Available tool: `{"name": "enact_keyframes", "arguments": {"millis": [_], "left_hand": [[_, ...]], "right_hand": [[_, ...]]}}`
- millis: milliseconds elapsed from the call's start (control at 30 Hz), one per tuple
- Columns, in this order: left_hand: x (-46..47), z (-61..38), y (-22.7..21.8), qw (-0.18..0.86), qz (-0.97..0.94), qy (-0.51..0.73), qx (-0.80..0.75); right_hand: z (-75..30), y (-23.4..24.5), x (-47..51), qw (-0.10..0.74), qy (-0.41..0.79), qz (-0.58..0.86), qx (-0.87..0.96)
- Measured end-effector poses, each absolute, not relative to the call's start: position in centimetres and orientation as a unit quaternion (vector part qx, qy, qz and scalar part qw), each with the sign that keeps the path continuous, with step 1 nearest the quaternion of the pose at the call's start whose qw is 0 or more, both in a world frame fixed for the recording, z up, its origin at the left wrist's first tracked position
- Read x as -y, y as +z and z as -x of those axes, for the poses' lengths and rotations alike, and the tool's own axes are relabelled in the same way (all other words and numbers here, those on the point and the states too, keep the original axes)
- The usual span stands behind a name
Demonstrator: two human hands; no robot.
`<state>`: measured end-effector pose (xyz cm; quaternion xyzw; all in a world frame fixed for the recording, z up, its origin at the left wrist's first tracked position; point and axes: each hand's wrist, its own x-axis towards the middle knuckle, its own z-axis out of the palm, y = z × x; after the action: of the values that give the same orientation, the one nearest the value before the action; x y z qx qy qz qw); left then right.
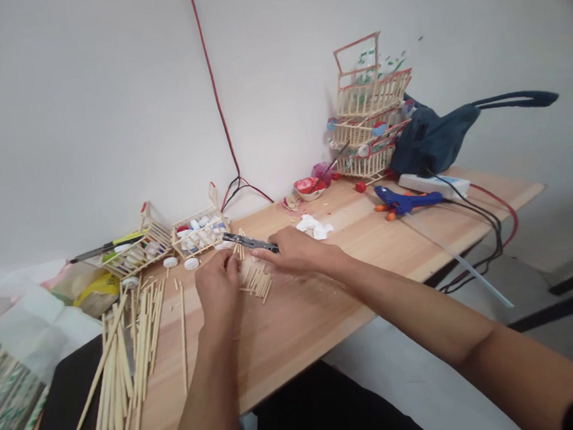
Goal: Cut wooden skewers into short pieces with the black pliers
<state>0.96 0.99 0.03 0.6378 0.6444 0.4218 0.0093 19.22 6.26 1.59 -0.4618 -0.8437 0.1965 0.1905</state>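
Observation:
My right hand (292, 246) is closed around a dark, narrow utility knife (249, 242), which points left over the table. Just below the knife's tip, my left hand (218, 278) has its thumb and fingers pressed together; what lies between them is hidden. A few short wooden sticks (241, 251) show right beyond those fingertips, partly covered by the knife. Nearer to me, between the two hands, a small pile of short cut sticks (258, 282) rests on the tabletop. One long stick (183, 338) lies left of my left forearm.
Long sticks (123, 363) lie on a black board (65, 408) at left. Two small stick carts (151, 243) (195, 233) stand by the wall. Stacked carts (372, 110), a red-filled bowl (309, 187), a blue glue gun (405, 199), a power strip (434, 184) and cables are at right.

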Motion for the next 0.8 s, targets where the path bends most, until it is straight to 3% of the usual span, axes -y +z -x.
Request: {"name": "enact_keyframes", "arguments": {"millis": [200, 333, 800], "left_hand": [[-1.7, -0.4, -0.2, 0.317, -0.471, 0.567, -0.597], [-1.8, -0.3, -0.1, 0.446, -0.403, 0.577, -0.553], [-1.0, -0.4, 1.4, 0.566, -0.328, 0.524, -0.545]], "right_hand": [[-19.4, 1.2, -6.9, 0.2, 0.249, 0.447, 0.836], [-19.5, 1.2, -6.9, 0.209, 0.251, 0.439, 0.837], [-20.1, 1.7, -7.4, 0.161, 0.259, 0.423, 0.853]]}}
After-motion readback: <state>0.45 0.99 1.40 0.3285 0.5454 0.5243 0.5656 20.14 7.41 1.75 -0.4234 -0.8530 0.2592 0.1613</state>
